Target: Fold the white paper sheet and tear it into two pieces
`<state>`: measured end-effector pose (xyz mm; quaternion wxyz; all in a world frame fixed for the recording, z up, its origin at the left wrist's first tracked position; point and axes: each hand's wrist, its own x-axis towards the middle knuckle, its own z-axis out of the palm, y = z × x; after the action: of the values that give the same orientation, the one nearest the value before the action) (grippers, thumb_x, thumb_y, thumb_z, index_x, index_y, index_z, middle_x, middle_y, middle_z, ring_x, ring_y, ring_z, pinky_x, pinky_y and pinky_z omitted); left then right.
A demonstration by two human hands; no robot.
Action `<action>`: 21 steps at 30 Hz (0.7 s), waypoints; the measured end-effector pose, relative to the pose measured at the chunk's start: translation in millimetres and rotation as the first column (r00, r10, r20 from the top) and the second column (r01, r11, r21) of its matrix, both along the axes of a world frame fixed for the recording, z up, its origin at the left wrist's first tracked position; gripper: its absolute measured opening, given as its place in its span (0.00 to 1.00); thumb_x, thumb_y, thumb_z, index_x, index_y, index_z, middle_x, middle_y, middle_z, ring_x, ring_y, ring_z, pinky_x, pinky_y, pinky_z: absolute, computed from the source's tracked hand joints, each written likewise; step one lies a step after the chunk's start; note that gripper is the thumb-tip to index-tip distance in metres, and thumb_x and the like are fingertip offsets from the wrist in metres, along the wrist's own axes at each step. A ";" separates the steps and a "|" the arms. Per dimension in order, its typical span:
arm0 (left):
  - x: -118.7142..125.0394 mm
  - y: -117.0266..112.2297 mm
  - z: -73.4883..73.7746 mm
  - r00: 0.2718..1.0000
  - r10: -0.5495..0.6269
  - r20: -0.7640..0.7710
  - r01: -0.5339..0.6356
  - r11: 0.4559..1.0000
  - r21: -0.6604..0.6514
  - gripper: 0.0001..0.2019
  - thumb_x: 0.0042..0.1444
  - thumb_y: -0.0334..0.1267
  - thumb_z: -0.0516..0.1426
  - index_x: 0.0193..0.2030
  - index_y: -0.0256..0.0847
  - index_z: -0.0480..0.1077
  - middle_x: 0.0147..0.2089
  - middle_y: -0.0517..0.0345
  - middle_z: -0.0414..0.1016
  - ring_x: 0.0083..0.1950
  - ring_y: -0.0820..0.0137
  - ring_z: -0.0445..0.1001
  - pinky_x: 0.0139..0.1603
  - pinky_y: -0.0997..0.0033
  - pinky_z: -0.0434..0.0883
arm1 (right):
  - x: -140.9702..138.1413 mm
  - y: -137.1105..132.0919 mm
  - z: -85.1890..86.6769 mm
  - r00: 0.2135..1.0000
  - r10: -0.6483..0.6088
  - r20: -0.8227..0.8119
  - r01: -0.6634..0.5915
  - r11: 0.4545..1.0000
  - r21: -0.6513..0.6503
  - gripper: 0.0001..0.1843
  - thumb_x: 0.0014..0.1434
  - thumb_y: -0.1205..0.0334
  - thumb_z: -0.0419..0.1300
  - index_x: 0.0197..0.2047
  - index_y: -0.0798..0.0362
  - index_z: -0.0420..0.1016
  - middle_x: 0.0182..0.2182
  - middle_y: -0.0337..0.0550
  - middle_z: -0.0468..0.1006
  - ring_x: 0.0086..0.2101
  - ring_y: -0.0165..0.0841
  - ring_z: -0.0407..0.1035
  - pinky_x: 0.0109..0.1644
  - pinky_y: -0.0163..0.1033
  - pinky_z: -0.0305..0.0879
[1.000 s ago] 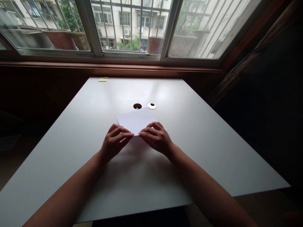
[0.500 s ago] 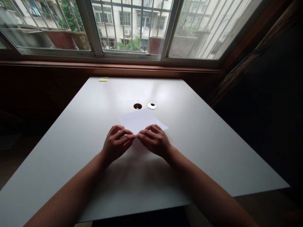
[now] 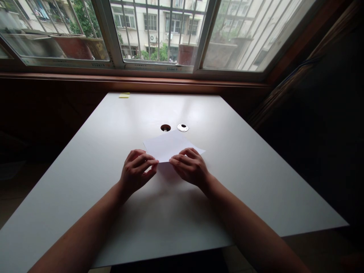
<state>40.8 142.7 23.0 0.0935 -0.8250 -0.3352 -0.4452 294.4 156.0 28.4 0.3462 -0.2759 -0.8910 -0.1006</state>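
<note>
A white sheet of paper (image 3: pixel 169 146) lies over the middle of the white table, its near edge held between my two hands. My left hand (image 3: pixel 138 168) pinches that edge on the left with thumb and fingers. On the right, my right hand (image 3: pixel 192 165) pinches the same edge, its fingers curled. A short stretch of the edge shows between the fingertips, which stand apart. The paper's outer corners stick out beyond the hands, and parts of its sides are hidden behind the fingers.
Just beyond the paper, the white table (image 3: pixel 250 189) has a round cable hole (image 3: pixel 165 128), with its round cover (image 3: pixel 182 127) lying beside it. Yellow sticky notes (image 3: pixel 124 95) lie at the far left edge. A barred window (image 3: pixel 159 34) rises behind the table.
My hands have moved apart along the paper's near edge, left hand to the left and right hand to the right. The paper has shifted slightly to the right.
</note>
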 end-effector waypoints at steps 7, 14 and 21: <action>-1.8 -0.5 5.4 0.994 -0.001 0.113 0.000 1.000 0.012 0.12 0.53 0.28 0.65 0.42 0.46 0.74 0.39 0.58 0.77 0.42 0.66 0.72 0.45 0.62 0.74 | 1.7 1.5 0.0 0.999 -0.018 -0.029 0.019 0.999 0.030 0.08 0.63 0.67 0.62 0.45 0.48 0.76 0.38 0.39 0.81 0.37 0.34 0.68 0.43 0.43 0.62; 2.9 -1.4 0.5 0.997 -0.069 -0.023 0.069 0.997 -0.025 0.15 0.55 0.33 0.66 0.48 0.49 0.75 0.41 0.58 0.78 0.42 0.65 0.72 0.46 0.61 0.72 | -7.6 -1.7 1.2 0.999 0.028 -0.038 -0.027 0.999 0.020 0.09 0.62 0.67 0.62 0.46 0.48 0.75 0.39 0.39 0.81 0.37 0.34 0.69 0.44 0.43 0.63; 2.0 -1.9 -4.1 0.995 -0.086 -0.043 0.086 0.996 -0.008 0.14 0.55 0.31 0.66 0.47 0.48 0.75 0.41 0.59 0.79 0.43 0.66 0.71 0.46 0.62 0.72 | -12.0 -4.2 -0.3 0.996 0.070 -0.055 -0.070 0.998 0.004 0.10 0.62 0.66 0.62 0.47 0.47 0.75 0.39 0.39 0.81 0.37 0.33 0.69 0.44 0.43 0.64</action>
<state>42.8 140.8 18.9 0.0791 -0.8485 -0.2987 -0.4297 282.3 151.8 28.1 0.3742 -0.2467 -0.8902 -0.0816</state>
